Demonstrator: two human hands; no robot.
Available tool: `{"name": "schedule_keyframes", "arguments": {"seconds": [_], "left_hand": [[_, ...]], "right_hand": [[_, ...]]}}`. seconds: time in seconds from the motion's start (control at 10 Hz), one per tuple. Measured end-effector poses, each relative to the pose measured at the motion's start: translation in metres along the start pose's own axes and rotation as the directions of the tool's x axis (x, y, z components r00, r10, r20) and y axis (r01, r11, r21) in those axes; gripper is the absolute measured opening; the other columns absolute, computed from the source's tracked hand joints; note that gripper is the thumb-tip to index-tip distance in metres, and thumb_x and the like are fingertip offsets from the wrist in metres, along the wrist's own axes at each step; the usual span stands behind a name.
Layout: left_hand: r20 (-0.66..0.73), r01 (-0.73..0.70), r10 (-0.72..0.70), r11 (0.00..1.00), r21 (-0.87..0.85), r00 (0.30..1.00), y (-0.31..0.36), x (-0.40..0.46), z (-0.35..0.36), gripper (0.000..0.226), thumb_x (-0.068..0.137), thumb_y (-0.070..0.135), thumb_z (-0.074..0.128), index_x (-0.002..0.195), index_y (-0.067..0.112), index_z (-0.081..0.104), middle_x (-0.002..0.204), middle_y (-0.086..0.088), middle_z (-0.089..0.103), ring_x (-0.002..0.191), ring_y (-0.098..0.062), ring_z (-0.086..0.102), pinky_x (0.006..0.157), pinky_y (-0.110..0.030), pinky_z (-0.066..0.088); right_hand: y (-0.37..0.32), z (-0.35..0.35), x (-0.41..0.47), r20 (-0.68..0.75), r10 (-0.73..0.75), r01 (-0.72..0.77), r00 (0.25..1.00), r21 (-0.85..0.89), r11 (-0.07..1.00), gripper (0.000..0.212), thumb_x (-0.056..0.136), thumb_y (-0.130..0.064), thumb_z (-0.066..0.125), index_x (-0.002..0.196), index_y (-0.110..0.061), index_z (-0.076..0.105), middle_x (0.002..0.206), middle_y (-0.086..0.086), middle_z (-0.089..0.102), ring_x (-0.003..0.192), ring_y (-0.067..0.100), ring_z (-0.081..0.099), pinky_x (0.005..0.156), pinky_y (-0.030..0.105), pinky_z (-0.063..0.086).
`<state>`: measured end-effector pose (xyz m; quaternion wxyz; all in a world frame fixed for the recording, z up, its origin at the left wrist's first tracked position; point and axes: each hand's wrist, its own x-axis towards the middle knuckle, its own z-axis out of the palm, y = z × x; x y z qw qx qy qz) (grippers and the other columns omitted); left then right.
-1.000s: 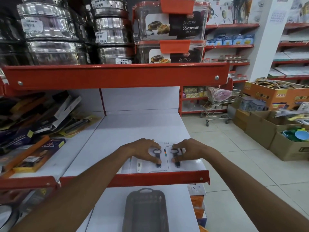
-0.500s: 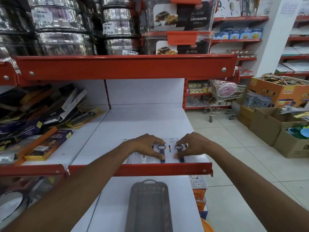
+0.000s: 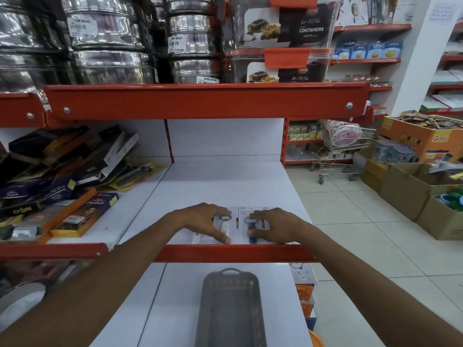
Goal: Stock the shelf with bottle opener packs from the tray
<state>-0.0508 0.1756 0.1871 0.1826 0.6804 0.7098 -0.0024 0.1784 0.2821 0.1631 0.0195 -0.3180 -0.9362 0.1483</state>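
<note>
Two bottle opener packs lie flat side by side at the front of the white shelf (image 3: 220,186). My left hand (image 3: 200,221) rests on the left pack (image 3: 233,222), which shows a white-handled opener, with thumb and fingers straddling it. My right hand (image 3: 278,226) grips the right pack (image 3: 242,231), which holds a dark blue opener. Another white opener (image 3: 196,237) peeks out under my left palm. The grey tray (image 3: 208,284) sits on the lower shelf below my arms, and I see nothing in it.
A red lip (image 3: 225,253) edges the shelf front. Boxed goods (image 3: 75,216) pile up in the bay to the left. Steel tins (image 3: 107,33) and container sets (image 3: 280,28) fill the shelf above. Cardboard boxes (image 3: 406,194) and a trolley (image 3: 343,151) stand on the aisle floor to the right.
Both hands stay on the packs at the shelf front, shifted slightly. Beside my left fingers a white-handled opener now shows where a dark one showed before.
</note>
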Motion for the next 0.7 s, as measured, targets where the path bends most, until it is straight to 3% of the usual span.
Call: {"name": "schedule_keyframes", "arguments": {"seconds": [0.4, 0.5, 0.6, 0.7], "left_hand": [[-0.026, -0.009, 0.007, 0.999, -0.052, 1.000, 0.002, -0.005, 0.003, 0.095, 0.071, 0.064, 0.076, 0.151, 0.035, 0.033, 0.163, 0.007, 0.031, 0.147, -0.020, 0.033, 0.120, -0.042, 0.029], [-0.008, -0.006, 0.006, 0.999, -0.039, 1.000, 0.001, -0.008, 0.004, 0.097, 0.075, 0.065, 0.072, 0.154, 0.034, 0.025, 0.166, 0.007, 0.020, 0.154, -0.020, 0.018, 0.124, -0.045, 0.020], [-0.090, -0.032, 0.033, 0.999, 0.013, 0.995, 0.004, -0.019, 0.004, 0.096, 0.080, 0.069, 0.063, 0.156, 0.034, 0.017, 0.168, 0.009, 0.010, 0.156, -0.016, 0.004, 0.127, -0.048, 0.012], [-0.534, -0.083, 0.174, 0.978, 0.190, 0.828, 0.014, -0.049, 0.004, 0.081, 0.087, 0.071, 0.049, 0.154, 0.032, 0.026, 0.166, 0.009, 0.019, 0.153, -0.007, 0.008, 0.126, -0.049, 0.019]], "right_hand": [[-0.011, -0.007, -0.007, 0.027, 0.008, -0.009, 1.000, 0.020, 1.000, 0.057, 0.087, -0.060, 0.056, 0.136, -0.033, 0.050, 0.147, -0.002, 0.050, 0.127, 0.025, 0.052, 0.103, 0.035, 0.039], [-0.014, -0.007, -0.009, 0.031, 0.029, -0.029, 0.999, -0.014, 0.999, 0.062, 0.087, -0.061, 0.054, 0.140, -0.032, 0.045, 0.152, -0.001, 0.044, 0.134, 0.025, 0.045, 0.109, 0.040, 0.037], [-0.025, -0.010, -0.019, -0.110, -0.009, 0.000, 0.994, -0.075, 0.997, 0.065, 0.088, -0.062, 0.051, 0.144, -0.031, 0.039, 0.155, -0.005, 0.037, 0.141, 0.021, 0.037, 0.112, 0.044, 0.035], [-0.052, -0.029, -0.038, -0.575, -0.152, 0.077, 0.804, -0.154, 0.985, 0.051, 0.092, -0.053, 0.051, 0.137, -0.029, 0.049, 0.145, -0.005, 0.051, 0.132, 0.017, 0.048, 0.106, 0.044, 0.046]]}}
